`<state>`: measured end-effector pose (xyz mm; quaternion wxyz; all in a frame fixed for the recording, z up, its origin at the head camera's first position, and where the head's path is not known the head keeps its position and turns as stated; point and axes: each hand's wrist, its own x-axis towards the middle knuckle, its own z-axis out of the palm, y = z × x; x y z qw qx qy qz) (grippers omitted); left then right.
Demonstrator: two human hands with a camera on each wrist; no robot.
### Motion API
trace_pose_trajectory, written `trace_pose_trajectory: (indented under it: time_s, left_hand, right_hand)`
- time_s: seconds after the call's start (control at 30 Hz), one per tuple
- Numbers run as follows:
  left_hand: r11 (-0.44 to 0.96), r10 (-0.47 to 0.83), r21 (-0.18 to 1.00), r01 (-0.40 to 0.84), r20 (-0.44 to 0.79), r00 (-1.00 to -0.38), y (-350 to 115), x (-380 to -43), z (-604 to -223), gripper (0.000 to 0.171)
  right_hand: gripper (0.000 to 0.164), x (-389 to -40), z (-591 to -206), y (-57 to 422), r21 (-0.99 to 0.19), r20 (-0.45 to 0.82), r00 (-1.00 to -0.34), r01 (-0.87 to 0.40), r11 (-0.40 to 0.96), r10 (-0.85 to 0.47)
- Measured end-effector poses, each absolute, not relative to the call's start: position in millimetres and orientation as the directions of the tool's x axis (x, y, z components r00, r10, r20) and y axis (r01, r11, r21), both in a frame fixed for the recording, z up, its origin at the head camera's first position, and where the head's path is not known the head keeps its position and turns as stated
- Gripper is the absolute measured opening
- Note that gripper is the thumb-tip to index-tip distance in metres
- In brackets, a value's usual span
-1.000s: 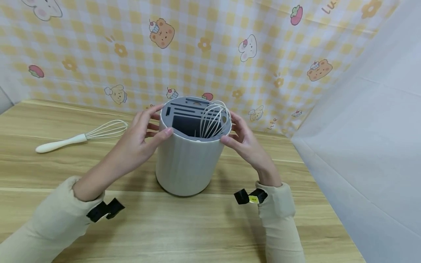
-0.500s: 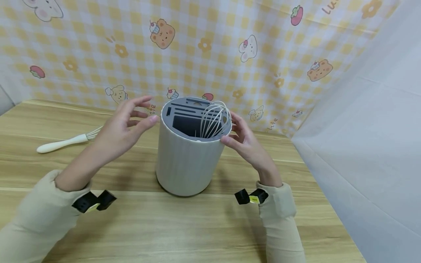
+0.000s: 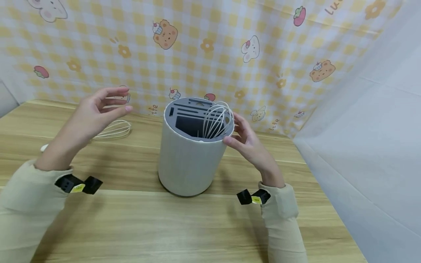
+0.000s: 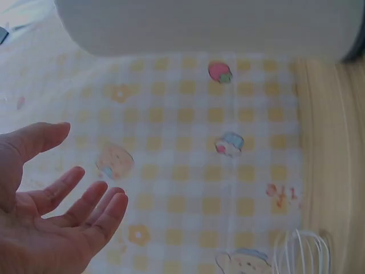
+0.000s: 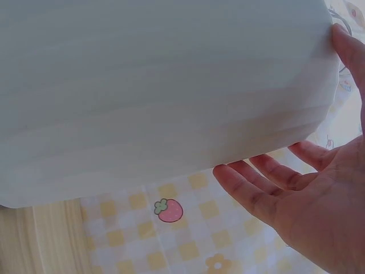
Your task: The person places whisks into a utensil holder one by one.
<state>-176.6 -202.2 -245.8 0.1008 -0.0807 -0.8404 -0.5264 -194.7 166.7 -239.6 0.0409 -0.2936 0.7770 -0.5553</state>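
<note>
Fingers on your left hand (image 3: 87,115) are loosely apart, in the air between 9 and 10 o'clock from the holder (image 3: 187,164); your right hand's (image 3: 250,144) thumb and fingers curve round its rim at 4. So that's one holder, upright mid-table (image 3: 184,230), and two whisks: one inside (image 3: 215,124), wires up at 3, one lying (image 3: 113,130) at 9, handle mostly blocked by your left arm. Cloth (image 3: 204,65) at 12 reads "life" twice; yellow wrist labels (image 3: 256,199) are too tiny to read.

Of the hands, the left hand (image 3: 88,117) hovers with fingers parted, the right hand (image 3: 249,145) seems gently curved
</note>
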Motion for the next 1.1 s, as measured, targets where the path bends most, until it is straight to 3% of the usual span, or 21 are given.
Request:
trace_pose_trajectory:
  time_s: [0.47,0.73,1.1]
  left_hand:
    - [0.468,-0.032,0.871,0.152,0.188,-0.982,-262,-206,-287,0.056]
    - [0.504,-0.007,0.863,0.016,0.023,-1.0,-289,-215,-309,0.077]
    - [0.563,0.036,0.823,-0.07,-0.11,-0.993,-320,-219,-333,0.083]
  right_hand:
    - [0.082,-193,-239,167,-0.891,0.249,-0.83,-0.398,0.217,-0.5]
    - [0.085,-193,-238,167,-0.89,0.253,-0.827,-0.402,0.215,-0.501]
    - [0.082,-193,-238,167,-0.89,0.252,-0.831,-0.4,0.218,-0.496]
